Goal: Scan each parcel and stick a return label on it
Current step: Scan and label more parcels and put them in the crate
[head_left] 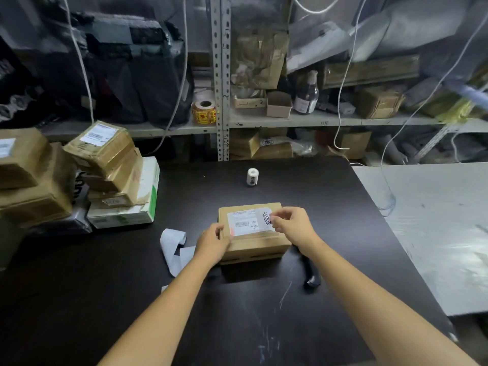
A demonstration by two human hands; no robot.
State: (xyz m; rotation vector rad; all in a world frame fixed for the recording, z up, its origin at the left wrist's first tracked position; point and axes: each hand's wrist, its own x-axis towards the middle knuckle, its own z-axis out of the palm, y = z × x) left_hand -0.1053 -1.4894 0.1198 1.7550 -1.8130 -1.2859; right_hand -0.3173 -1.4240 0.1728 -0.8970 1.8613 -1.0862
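A small brown cardboard parcel (253, 244) lies on the black table (237, 313) in front of me, with a white shipping label on its top. My left hand (212, 245) rests against the parcel's left side and holds it. My right hand (291, 224) pinches a small white return label (267, 217) with black print, pressed onto the right end of the parcel's top. A roll of the same labels (252, 176) stands farther back on the table. The black handheld scanner (311, 273) lies on the table just right of the parcel, under my right forearm.
Several taped parcels (105, 154) are stacked at the table's left, on a white-and-green box (137, 207). A curl of blank label backing (173, 249) lies left of my left hand. Metal shelving (221, 101) full of boxes stands behind; a grey plastic-covered surface (435, 233) lies right.
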